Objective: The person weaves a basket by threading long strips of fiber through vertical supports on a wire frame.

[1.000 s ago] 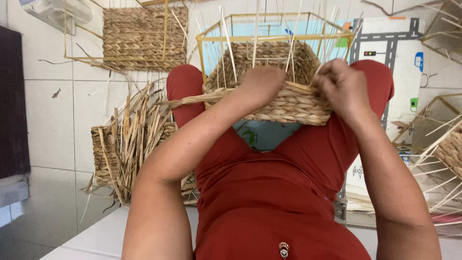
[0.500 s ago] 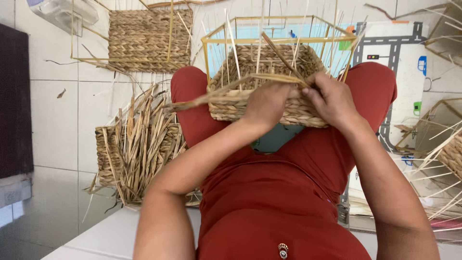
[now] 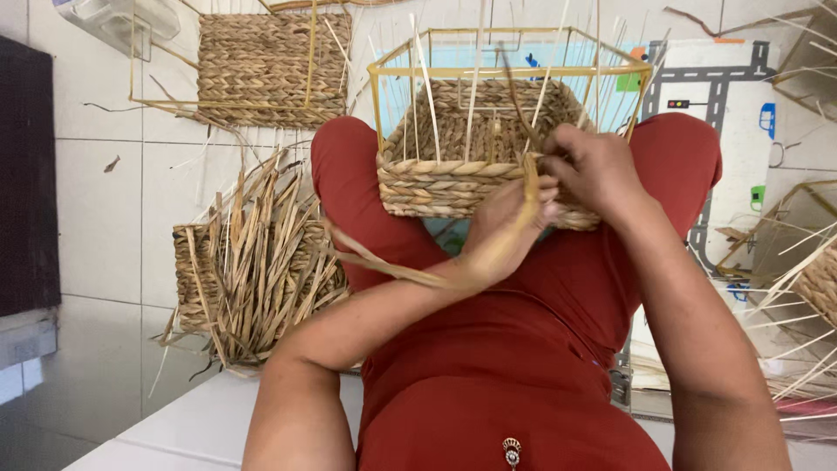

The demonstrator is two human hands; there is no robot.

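Here, a half-woven basket of tan plaited fibre on a yellow wire frame (image 3: 462,166) rests across the person's lap in red trousers, at about twelve o'clock from the hands. The left hand (image 3: 506,228) lies against the basket's near wall, its fingers curled and pressed together around a long flat tan fibre strand (image 3: 410,275) that trails off toward eight o'clock. The right hand (image 3: 597,170), at two o'clock from the left and just beside it, pinches the upper end of the same strand at the woven rim, fingertips closed tight. At nine o'clock, on the white tiled floor (image 3: 96,209), sits another unfinished basket bristling with loose straw ends (image 3: 248,262); at eleven o'clock lies a flat woven basket on a wire frame (image 3: 266,65).
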